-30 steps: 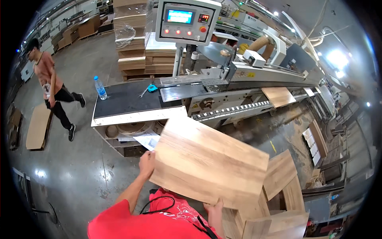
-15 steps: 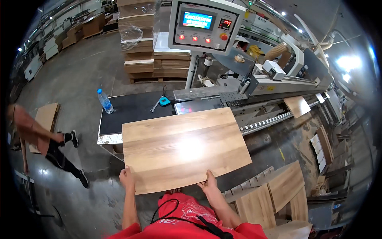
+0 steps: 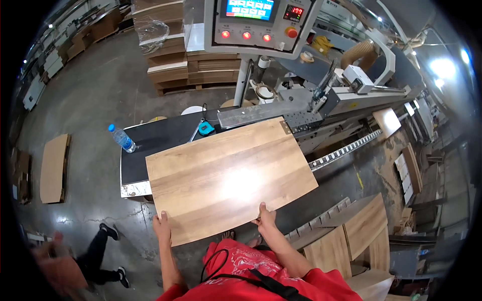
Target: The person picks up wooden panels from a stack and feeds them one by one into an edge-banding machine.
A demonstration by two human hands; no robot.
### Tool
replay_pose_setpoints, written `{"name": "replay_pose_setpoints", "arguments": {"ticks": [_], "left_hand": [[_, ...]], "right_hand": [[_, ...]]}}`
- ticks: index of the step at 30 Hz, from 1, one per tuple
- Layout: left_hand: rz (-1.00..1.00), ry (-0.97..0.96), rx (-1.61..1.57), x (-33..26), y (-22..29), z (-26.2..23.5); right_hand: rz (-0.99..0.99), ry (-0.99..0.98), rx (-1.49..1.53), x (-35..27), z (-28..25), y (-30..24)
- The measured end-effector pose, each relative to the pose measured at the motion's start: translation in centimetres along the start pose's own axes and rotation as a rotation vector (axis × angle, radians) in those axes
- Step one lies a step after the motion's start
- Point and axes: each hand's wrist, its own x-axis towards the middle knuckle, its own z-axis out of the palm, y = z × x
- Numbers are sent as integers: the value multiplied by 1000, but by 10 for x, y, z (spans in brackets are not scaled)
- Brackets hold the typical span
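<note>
A large wood-grain panel lies flat in front of me, with a bright glare at its middle. My left hand grips its near left corner, thumb on top. My right hand is closed on the near edge, thumb on top and fingers underneath. The panel's far edge reaches over the black-topped table and up to the metal guide and perforated plate of a long machine. A second panel sits farther along the machine's roller track.
A control box with a screen and lit red buttons stands above the table. On the table are a water bottle and a blue tape measure. More panels are stacked at my right. A person walks at the lower left.
My hands have pushed the panel slightly forward, its far right corner now at the machine's perforated plate. The walking person has moved down the left side toward the near edge of view.
</note>
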Motion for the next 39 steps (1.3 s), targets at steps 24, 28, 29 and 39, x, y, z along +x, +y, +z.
{"name": "replay_pose_setpoints", "arguments": {"ticks": [24, 28, 29, 39], "left_hand": [[-51, -14, 60, -37, 73, 112], [-30, 4, 31, -54, 84, 152], [-25, 12, 34, -56, 79, 157], [-62, -31, 40, -65, 47, 227]], "right_hand": [[-456, 198, -421, 94, -71, -31], [-384, 78, -361, 126, -108, -46], [-375, 41, -344, 134, -116, -49], [-276, 85, -176, 179, -151, -125]]}}
